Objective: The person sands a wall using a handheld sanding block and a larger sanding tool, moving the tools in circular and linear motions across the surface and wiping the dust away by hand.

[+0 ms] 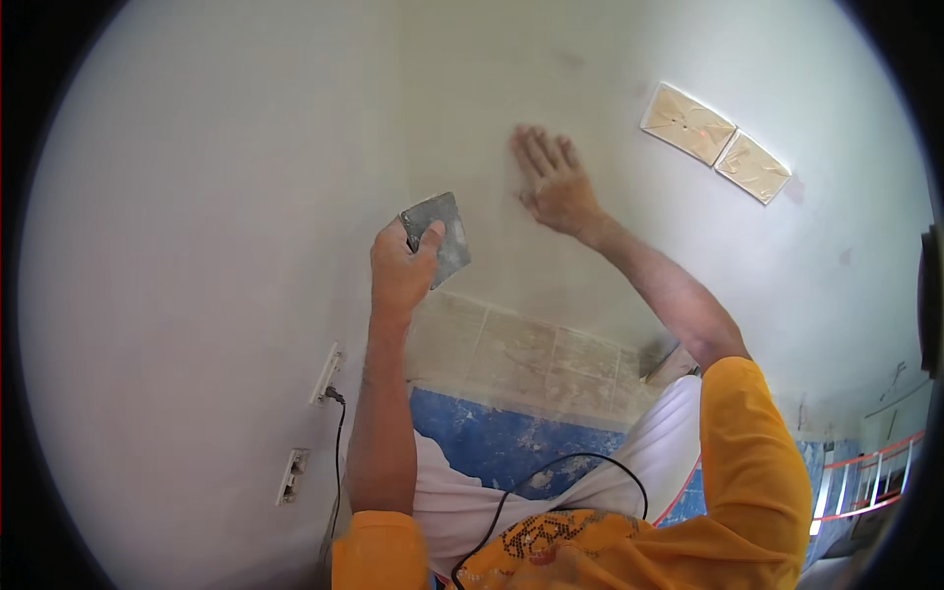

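My left hand (404, 258) grips a flat, dark grey sanding pad (451, 247) with whitish dust on its face, the thumb pressed across it. Whether it is folded sandpaper or a thin block, I cannot tell. Up and to the right, my right hand (557, 177) is flat against the pale plastered wall (479, 155), or just off it, with nothing in it. Its fingers are slightly apart and blurred.
Two wall plates (689, 122) covered with tan masking tape are to the right. On the left wall, a black plug fills a socket (324, 376) above an uncovered outlet box (293, 476). A black cable (509, 490) loops before me. Below lie dusty tiles (516, 346) and a blue covering (509, 435).
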`<state>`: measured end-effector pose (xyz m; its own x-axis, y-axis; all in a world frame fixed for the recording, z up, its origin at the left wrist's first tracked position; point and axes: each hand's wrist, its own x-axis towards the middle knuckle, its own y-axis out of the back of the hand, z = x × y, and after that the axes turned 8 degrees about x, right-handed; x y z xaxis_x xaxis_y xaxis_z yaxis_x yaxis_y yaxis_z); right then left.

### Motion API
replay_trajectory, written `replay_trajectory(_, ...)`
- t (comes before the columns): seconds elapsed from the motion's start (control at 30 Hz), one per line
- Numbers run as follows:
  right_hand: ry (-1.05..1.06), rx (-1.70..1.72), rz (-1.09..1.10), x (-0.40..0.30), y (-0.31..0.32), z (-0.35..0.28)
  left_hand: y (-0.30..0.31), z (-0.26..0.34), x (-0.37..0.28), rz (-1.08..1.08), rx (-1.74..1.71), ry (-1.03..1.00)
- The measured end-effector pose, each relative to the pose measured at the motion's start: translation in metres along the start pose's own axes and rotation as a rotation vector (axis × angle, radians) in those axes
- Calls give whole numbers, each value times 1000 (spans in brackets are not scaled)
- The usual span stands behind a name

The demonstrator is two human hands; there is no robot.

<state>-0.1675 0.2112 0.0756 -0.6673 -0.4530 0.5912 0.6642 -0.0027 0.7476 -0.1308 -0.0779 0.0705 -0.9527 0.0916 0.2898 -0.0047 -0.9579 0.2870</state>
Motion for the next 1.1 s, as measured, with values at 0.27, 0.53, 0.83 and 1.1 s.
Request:
replay_trajectory(0.27,229,-114,-588,-138,-93,-44,14,3,-2,41,213,-20)
replay_trajectory(0.53,101,-88,-597,-173,-33,7,4,4,5,5,146,-15)
replay_trajectory(0.83,-393,1127,-630,-141,-21,-68,-43,-29,4,-121,419,-53)
replay_trajectory(1.1,-1151,1705,-310,-119,25,-54,-112,-30,-19,-353,226,-23)
